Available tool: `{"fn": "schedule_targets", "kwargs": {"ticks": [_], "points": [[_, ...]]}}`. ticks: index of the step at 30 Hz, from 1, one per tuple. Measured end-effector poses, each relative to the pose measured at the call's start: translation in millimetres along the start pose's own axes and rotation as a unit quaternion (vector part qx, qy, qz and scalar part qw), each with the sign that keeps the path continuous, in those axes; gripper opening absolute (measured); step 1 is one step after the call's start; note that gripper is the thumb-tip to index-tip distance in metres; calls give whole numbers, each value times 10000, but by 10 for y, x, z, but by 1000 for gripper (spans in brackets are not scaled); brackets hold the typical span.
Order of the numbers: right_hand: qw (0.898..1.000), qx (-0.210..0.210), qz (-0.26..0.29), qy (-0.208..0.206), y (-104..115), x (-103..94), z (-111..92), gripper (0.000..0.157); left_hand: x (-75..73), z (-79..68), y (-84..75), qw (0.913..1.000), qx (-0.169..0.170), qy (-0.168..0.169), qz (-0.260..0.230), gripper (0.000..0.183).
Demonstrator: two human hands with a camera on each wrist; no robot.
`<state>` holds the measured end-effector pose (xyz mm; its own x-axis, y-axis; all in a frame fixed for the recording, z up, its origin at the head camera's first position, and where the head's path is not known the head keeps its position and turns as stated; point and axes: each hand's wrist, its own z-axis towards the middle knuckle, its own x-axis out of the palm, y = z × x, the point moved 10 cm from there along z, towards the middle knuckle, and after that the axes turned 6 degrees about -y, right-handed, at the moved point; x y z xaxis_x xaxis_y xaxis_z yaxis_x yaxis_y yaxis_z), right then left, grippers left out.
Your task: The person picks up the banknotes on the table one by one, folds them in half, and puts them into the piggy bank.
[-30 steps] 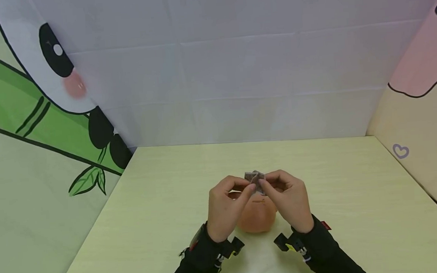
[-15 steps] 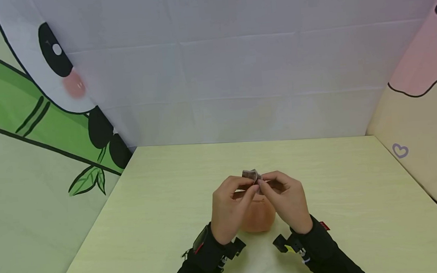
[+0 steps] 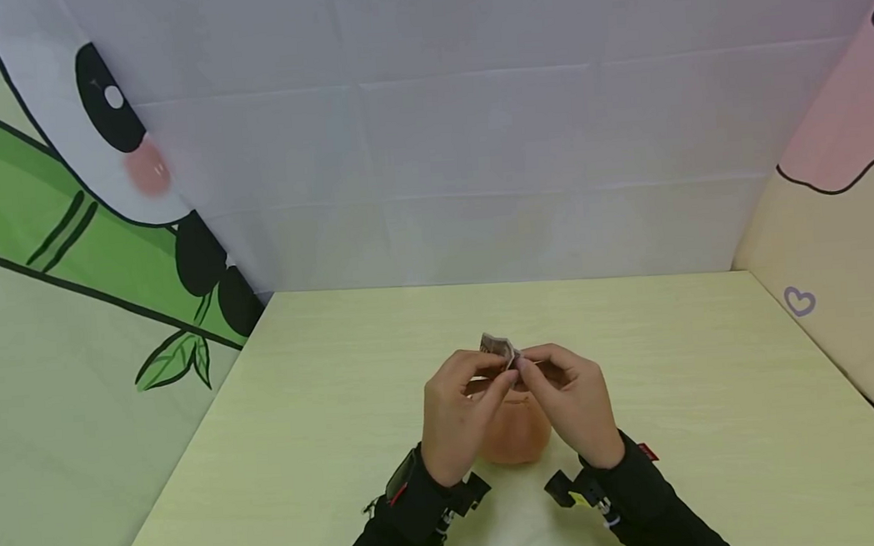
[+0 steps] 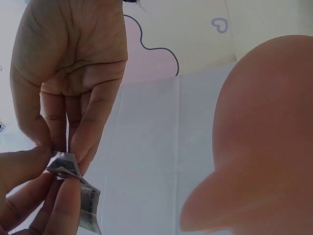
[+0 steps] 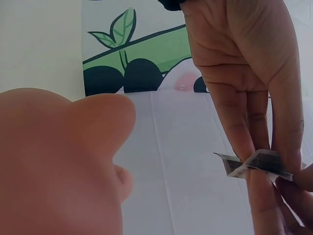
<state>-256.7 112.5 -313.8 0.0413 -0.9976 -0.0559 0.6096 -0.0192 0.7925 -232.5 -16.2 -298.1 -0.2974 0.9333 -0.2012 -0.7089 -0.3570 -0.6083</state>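
Over the table, a small folded banknote [image 3: 496,344] is pinched between thumb and fingertips of both my left hand [image 3: 451,414] and my right hand [image 3: 578,402]. The hands meet at the fingertips, and the note's upper end sticks up past them. A crease and a flap show on the banknote [image 5: 264,160] in the right wrist view. Just below and behind the hands sits an orange-pink piggy bank [image 3: 516,435] with a slot in its top, partly covered by the fingers. The right wrist view shows the rounded ear and snout of the piggy bank [image 5: 54,166] up close.
The pale wood-look table [image 3: 323,380] extends around the hands. A white cloth backdrop [image 3: 475,154] stands behind it, with printed cartoon panels at the left and right. Dark sleeves with small wrist cameras [image 3: 465,494] lie at the front.
My left hand has shifted slightly right and my right hand slightly left, closer together. The banknote has been turned and bent between the fingers; its free end now points up and left.
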Motion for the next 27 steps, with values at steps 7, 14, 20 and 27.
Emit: {"fn": "schedule_targets", "kwargs": {"ticks": [7, 14, 20, 27], "points": [[10000, -66, 17, -6, 5, 4, 4, 13, 12, 0, -16, 10000, 64, 38, -29, 19], [9999, 53, 72, -89, 19, 4, 8, 14, 25, -14, -23, 9998, 146, 101, -26, 21], [9991, 378, -98, -173, -35, -10, 16, 14, 41, -22, -22, 9997, 205, 149, -53, 20], [9996, 72, 14, -263, -17, -57, 22, 10, 59, -26, -35, 9995, 233, 211, -76, 22]]}}
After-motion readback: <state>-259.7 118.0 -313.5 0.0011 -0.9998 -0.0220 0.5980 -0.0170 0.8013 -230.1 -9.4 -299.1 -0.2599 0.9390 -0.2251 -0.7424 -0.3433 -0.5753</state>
